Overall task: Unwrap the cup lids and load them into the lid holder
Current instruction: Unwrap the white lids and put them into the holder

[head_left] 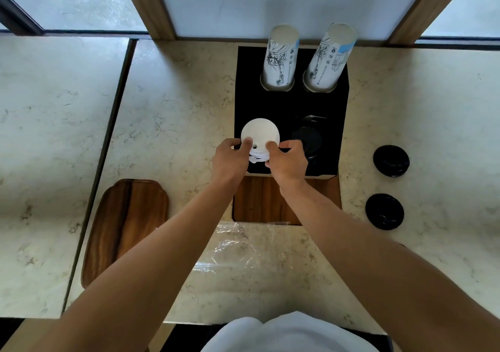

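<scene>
both hands hold a stack of white lids (pixel 260 135) at the front-left slot of the black lid holder (pixel 286 108).

left hand (pixel 230 159) and right hand (pixel 288 161) each have their grip clamped on the stack's sides, thumbs on the top lid. the front-right slot holds black lids (pixel 307 138); the two rear slots carry stacks of printed paper cups (pixel 281 56), their writing too small to read. two loose black lids (pixel 391 161) lie on the table (pixel 176 108) to the right; clear plastic wrap (pixel 238 249) lies near the person.
</scene>
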`<state>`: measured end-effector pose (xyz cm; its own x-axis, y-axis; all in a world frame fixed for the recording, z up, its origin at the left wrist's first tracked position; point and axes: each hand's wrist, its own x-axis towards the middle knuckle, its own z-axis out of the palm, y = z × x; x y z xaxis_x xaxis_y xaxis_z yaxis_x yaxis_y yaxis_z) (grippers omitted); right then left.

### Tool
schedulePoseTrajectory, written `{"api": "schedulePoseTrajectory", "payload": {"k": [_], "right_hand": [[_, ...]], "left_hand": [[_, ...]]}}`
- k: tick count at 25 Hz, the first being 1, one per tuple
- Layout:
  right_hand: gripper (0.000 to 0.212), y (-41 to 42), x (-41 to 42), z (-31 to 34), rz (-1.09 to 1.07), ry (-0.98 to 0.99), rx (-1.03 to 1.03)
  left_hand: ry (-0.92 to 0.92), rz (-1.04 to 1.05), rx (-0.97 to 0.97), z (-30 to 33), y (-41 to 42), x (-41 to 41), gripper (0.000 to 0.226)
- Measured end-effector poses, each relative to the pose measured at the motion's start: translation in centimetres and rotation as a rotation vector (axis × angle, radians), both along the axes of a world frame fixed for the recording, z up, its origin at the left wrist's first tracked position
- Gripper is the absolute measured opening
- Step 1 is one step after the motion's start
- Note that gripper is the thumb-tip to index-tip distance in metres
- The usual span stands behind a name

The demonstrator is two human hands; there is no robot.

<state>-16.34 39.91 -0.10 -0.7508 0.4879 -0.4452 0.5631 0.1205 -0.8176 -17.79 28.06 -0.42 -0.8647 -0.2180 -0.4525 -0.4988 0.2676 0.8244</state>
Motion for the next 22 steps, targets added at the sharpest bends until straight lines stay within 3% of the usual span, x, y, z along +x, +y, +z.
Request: {"api": "schedulePoseTrajectory", "payload": {"k": [6, 14, 22], "right_hand": [[0.039, -0.5, 0.0, -0.2, 0.072, -0.008, 0.153], [0.033, -0.7, -1.5, 0.1, 0.229, -0.185, 0.220], [0.048, -0.6, -2.7, -0.3, 0.460, -0.325, 0.285]], "left_hand": [[0.021, -0.033, -0.145, -0.5, 1.4, 0.0, 0.025], [-0.168, -0.057, -0.177, -1.6, 2.7, -0.5, 0.034], [-0.333, -0.179, -0.123, -1.1, 2.2, -2.6, 0.033]]}}
